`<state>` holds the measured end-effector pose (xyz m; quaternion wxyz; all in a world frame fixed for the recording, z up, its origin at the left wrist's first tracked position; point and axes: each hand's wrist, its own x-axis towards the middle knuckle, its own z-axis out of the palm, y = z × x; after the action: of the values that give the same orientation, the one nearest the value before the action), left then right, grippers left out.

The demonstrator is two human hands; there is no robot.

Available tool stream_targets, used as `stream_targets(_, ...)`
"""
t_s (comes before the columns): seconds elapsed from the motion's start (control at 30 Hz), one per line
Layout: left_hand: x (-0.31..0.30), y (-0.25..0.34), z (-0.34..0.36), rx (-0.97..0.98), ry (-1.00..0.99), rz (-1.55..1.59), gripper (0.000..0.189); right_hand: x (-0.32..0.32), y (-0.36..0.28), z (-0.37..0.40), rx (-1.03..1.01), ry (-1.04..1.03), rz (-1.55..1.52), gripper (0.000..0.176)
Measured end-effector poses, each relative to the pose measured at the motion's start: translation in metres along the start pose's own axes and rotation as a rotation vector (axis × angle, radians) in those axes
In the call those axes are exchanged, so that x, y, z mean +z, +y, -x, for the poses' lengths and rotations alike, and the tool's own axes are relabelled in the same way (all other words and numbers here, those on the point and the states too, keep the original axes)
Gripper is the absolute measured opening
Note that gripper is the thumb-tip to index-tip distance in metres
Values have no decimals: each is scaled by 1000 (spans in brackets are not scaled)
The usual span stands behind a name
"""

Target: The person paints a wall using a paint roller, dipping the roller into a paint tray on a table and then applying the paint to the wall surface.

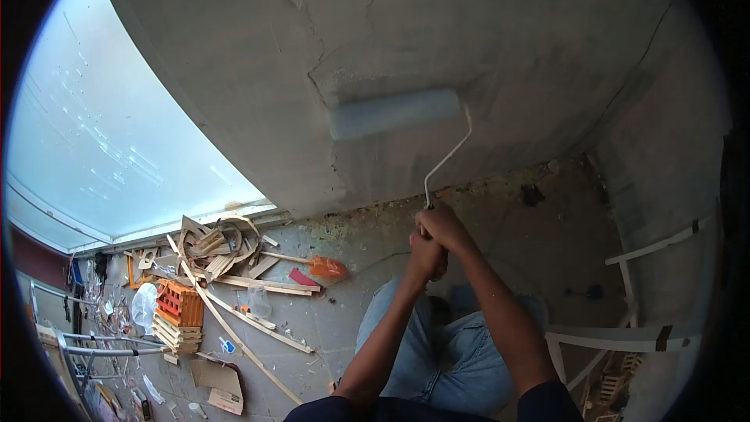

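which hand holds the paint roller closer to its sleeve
The right hand: it sits just below the paint roller's bent wire frame, while the left hand grips further down.

Legibility status: none. No text, label, brand, number or sign can be read from this position (any fine print is too small).

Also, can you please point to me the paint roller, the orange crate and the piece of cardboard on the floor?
Paint roller [396, 113], head view: middle of its sleeve.
Orange crate [180, 302], head view: the orange side.
Piece of cardboard [217, 379], head view: its broad panel.
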<state>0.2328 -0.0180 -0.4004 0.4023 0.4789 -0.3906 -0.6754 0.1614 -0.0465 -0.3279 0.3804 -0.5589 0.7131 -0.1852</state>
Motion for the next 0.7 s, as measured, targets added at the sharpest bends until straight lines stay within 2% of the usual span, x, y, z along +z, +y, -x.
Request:
stream_targets(0.03, 1, 25, 4, 42, -11, -6, 36, -13, -18, 3, -94, 11, 60, 28)
stream_targets(0.1, -1, 94, 15, 125, -34, -25, 39, -31, -45, -8, -111, 104, -85, 24)
stream_targets(0.13, -1, 102, 5, 45, -79, -56, 40, -34, -53, -14, -116, 147, -165, 23)
stream_targets(0.17, -3, 107, -4, -42, -122, -88, 40, -34, -53, -19, -34, 181, -136, 23)
stream_targets(0.2, -7, 109, -9, -124, -162, -119, 41, -34, -51, -24, 44, 216, -105, 24)
stream_targets(0.23, -9, 102, -9, -118, -157, -90, 39, -35, -49, -30, 114, 258, -70, 24)
stream_targets(0.3, -4, 64, -3, -98, -158, -21, 37, -15, -27, -25, -11, 228, 114, 25)
stream_targets(0.33, -1, 34, -2, -152, -108, 23, 34, 1, -7, -20, -66, 218, 205, 25)
stream_targets(0.37, -2, 5, -2, -208, -59, 64, 31, 25, 21, -26, 92, 168, 155, 27)
stream_targets(0.4, -6, -14, -3, -261, -95, 116, 30, 40, 42, -31, 246, 115, 107, 31)
stream_targets(0.47, -16, -41, 2, -389, -162, 208, 28, 49, 54, -20, 132, 85, 94, 27)
stream_targets(0.53, -12, -24, 7, -342, -107, 222, 26, 40, 37, -13, 124, 58, 27, 25)
stream_targets(0.6, -7, -7, 23, -309, -77, 218, 25, 22, 13, 0, 246, 15, -94, 24)
stream_targets(0.67, -3, 18, 27, -246, -88, 199, 23, 9, 2, 3, 191, 5, -55, 28)
stream_targets(0.7, 1, 34, 27, -156, -88, 187, 23, 2, -3, 0, 160, 0, -31, 29)
